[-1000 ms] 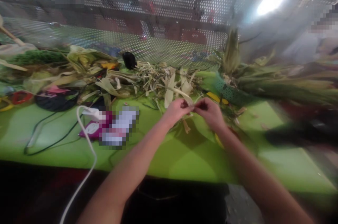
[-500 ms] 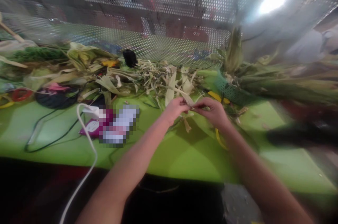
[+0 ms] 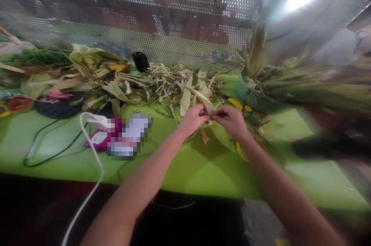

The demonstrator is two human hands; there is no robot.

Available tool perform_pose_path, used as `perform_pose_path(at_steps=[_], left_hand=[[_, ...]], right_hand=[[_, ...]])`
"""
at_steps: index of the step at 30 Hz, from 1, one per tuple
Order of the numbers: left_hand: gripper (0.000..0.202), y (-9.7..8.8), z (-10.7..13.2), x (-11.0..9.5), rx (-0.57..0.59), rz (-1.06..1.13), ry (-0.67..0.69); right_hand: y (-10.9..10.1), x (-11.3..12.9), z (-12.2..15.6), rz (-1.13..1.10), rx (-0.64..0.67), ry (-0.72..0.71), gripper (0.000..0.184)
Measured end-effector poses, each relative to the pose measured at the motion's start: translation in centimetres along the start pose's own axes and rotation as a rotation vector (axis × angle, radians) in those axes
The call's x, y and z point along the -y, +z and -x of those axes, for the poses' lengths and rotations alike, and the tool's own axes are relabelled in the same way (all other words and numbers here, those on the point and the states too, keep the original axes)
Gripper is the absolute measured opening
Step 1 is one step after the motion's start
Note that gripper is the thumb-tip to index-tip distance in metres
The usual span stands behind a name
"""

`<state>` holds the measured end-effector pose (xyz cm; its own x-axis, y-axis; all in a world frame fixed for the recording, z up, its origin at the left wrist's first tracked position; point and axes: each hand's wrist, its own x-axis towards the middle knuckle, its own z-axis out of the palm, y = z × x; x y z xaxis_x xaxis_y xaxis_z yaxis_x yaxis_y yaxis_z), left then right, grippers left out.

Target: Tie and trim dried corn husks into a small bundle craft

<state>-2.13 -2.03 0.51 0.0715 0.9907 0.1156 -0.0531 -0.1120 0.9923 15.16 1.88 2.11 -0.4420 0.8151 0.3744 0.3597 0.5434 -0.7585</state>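
My left hand [image 3: 194, 119] pinches a pale strip of dried corn husk [image 3: 207, 104], its fingers pressed together. Meeting it from the right, my right hand [image 3: 232, 119] is closed at the fingertips on the lower end of the same husk. The two hands nearly touch above the green table [image 3: 203, 172]. Just beyond them lies a pile of husk scraps and strips [image 3: 171, 82]. Below the fingers a small brownish husk end [image 3: 204, 136] shows. Exactly how the fingers grip the husk is partly hidden.
A phone [image 3: 130, 138], a magenta packet [image 3: 101, 139] and a white charger [image 3: 100, 121] with its cable lie left. A green basket [image 3: 251, 93] with corn husks stands right, near yellow-handled scissors [image 3: 235, 103]. Behind rises a perforated metal panel [image 3: 185, 14].
Both hands stay together at the husk, with the fingers shifting slightly; the right fingers curl in more. The whole view has moved a little, so things on the left appear farther left.
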Motion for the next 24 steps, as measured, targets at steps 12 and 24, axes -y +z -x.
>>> perform_pose_path(at_steps=[12, 24], left_hand=[[0.019, 0.1, -0.2, 0.5, 0.004, -0.038, -0.008], [0.017, -0.4, 0.0, -0.4, 0.008, 0.261, -0.272]], right_hand=[[0.1, 0.0, -0.2, -0.337, 0.007, 0.125, 0.022], [-1.2, -0.7, -0.3, -0.088, 0.105, -0.097, 0.016]])
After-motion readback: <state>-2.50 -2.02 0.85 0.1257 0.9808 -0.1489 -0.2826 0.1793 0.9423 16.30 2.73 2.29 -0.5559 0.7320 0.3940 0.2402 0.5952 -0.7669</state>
